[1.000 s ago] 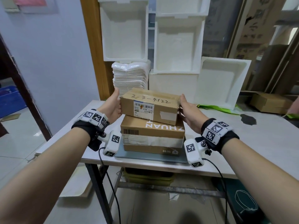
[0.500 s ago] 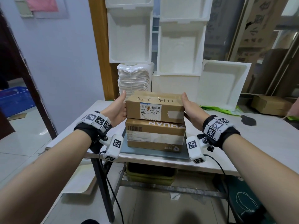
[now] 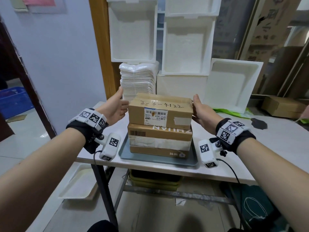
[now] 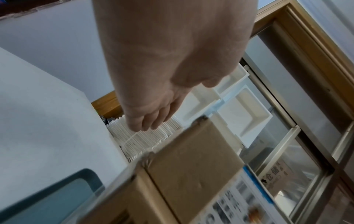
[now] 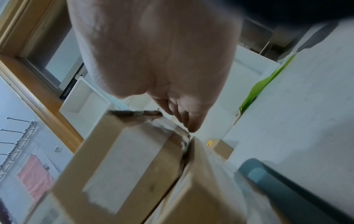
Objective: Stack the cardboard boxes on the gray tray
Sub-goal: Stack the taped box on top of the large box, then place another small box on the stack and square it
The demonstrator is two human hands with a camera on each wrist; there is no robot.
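Note:
Two cardboard boxes stand stacked on the gray tray [image 3: 157, 161] near the table's front edge. The top box [image 3: 159, 110], marked "3-3-4122", rests on the wider taped bottom box [image 3: 160, 141]. My left hand [image 3: 117, 107] is open beside the top box's left end, a small gap away. In the left wrist view its fingers [image 4: 151, 119] are straight and clear of the box [image 4: 191, 166]. My right hand [image 3: 199, 110] is open at the right end. Its fingertips [image 5: 188, 121] hover just off the box [image 5: 124, 159], above the tray [image 5: 287, 189].
White foam boxes [image 3: 185, 47] and a stack of white trays [image 3: 137, 79] stand right behind the stack. A foam lid [image 3: 232, 84] leans at the back right. Another cardboard box [image 3: 284, 107] and green plastic [image 3: 234, 113] lie at the right. A crate [image 3: 155, 180] sits under the table.
Both hands held the top box by its ends and set it down on the bottom box. Now both hands have let go and drawn slightly outward.

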